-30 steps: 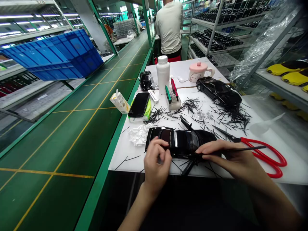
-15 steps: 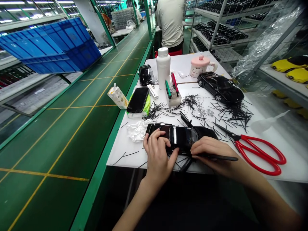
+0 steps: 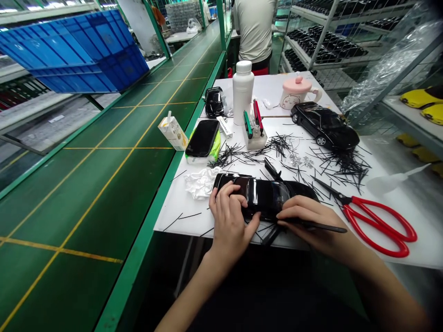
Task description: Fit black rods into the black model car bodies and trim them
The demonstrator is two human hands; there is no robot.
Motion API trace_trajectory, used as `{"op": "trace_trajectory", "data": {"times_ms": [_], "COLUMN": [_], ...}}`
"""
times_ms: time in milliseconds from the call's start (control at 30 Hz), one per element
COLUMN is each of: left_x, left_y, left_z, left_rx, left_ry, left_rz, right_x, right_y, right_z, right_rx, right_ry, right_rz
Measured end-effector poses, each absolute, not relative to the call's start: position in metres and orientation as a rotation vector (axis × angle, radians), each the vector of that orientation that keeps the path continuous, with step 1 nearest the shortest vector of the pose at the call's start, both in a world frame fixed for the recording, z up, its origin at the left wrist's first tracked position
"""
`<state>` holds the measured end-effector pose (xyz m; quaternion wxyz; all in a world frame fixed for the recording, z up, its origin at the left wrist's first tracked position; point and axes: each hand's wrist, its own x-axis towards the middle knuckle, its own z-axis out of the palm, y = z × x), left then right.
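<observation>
A glossy black model car [image 3: 265, 196] lies across the white table near its front edge, with a door standing open on its far side. My left hand [image 3: 231, 214] is closed round the rear part of the car, fingers on top and thumb at the near side. My right hand [image 3: 308, 216] pinches a thin black tool [image 3: 323, 226], its tip hidden at the car's near side. Red-handled scissors [image 3: 377, 221] rest to the right of that hand. Thin black strips [image 3: 346, 168] are scattered behind and around the car.
Crumpled white paper [image 3: 200, 183], a phone [image 3: 202, 138], a drink carton [image 3: 173, 133], a white bottle [image 3: 242, 92], a pen holder [image 3: 256, 139], a lidded mug [image 3: 295, 94] and another black car [image 3: 325, 125] stand beyond. A green conveyor [image 3: 104, 184] runs left; a person [image 3: 255, 32] sits ahead.
The view has shifted slightly, so the table items appear a little farther right. Both hands keep nearly the same hold on the car and the tool.
</observation>
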<state>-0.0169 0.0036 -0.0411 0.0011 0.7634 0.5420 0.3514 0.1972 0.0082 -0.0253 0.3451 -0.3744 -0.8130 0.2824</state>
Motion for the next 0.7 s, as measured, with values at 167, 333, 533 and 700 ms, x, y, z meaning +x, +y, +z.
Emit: {"op": "trace_trajectory", "data": {"times_ms": [167, 333, 533, 700], "left_x": [-0.0169, -0.0167, -0.0172, -0.0179], "left_y": [0.0031, 0.0033, 0.0034, 0.0036], "left_z": [-0.0433, -0.0455, -0.0469, -0.0478], "left_rx": [2.404, 2.4, 2.408, 2.423], "left_ry": [1.696, 1.697, 1.679, 1.669], "left_rz": [1.128, 1.16, 1.178, 1.199], "right_x": [0.1965, 0.1949, 0.194, 0.1941], "right_y": [0.0075, 0.0074, 0.0072, 0.0073], "right_z": [-0.0253, -0.027, -0.0274, -0.0283], "right_rx": [-0.975, -0.988, -0.984, -0.998], "right_ry": [-2.079, -2.102, -2.1, -2.125], "right_rz": [0.762, 0.745, 0.74, 0.711]}}
